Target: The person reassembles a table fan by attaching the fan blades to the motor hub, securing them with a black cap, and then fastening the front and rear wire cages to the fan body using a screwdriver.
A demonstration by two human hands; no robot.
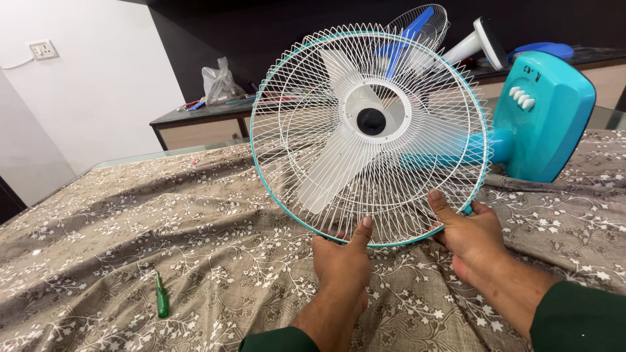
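Fan guard: white wire cage, teal rim, upright over the patterned bedcloth, blades behind. Left hand and right hand both pinch its bottom rim. Likely light, springy, easily bent (hold the rim, not thin wires). Green screwdriver lies well apart.

We see a fan cage made of white wire with a teal ring around its edge. The blades inside are white, and the middle hole is black. At the upper right of the frame, the fan base is bright teal with white buttons. The cloth is grey-brown with little white flowers and vines. At the lower left lies a green screwdriver. Our sleeves are dark green.
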